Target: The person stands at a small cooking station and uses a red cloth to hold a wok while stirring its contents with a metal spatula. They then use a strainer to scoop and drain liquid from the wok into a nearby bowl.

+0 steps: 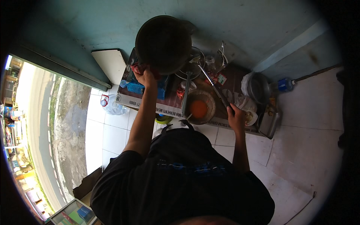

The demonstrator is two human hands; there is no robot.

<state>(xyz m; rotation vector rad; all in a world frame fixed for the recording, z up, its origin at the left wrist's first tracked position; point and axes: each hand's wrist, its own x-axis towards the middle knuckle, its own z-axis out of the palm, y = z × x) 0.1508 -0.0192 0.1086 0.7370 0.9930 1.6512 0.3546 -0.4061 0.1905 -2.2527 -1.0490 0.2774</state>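
My left hand point(146, 77) grips a red cloth point(138, 67) at the near rim of a large dark wok point(164, 43), which is lifted and tipped beside the wall. A long metal utensil point(213, 84) with a dark handle is in my right hand point(236, 116); its far end reaches towards a small stand or pan by the wok. Between my hands, at the table's near edge, sits a bowl point(211, 112) holding something orange point(198, 109). A grey ladle point(186, 92) lies at the bowl's left side, its round end over a pan point(194, 68).
The low table point(175, 112) bears a blue box point(157, 91), plastic bags point(247, 105) and a metal pot point(259, 87). A metal tray point(274, 123) is at its right end. Large water bottle point(114, 104) stands on the floor at left; another blue bottle point(284, 85) lies at right.
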